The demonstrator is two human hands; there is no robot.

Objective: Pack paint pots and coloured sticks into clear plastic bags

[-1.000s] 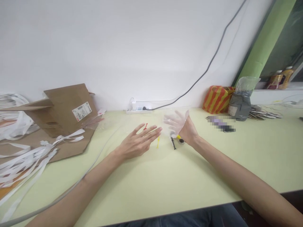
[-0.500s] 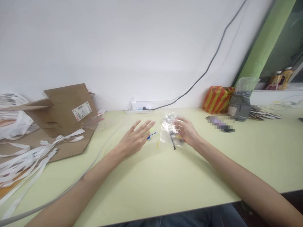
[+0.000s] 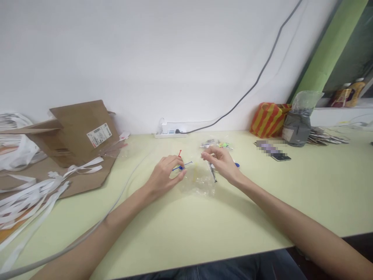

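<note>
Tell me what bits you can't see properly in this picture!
In the head view:
The blue piece: the left hand covers part of it.
The dark stick: the right hand hides its top end.
The small bits: too small to tell what they are.
The thing on the table: mostly hidden by blur.
The box label: too small to read.

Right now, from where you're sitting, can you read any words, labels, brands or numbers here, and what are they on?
Nothing here can be read with certainty.
White barcode label on flattened brown cardboard: print too small to read.
Pale label on grey plastic bag: too blurred to read.
Amber bottles on the far ledge: too small to read.
</note>
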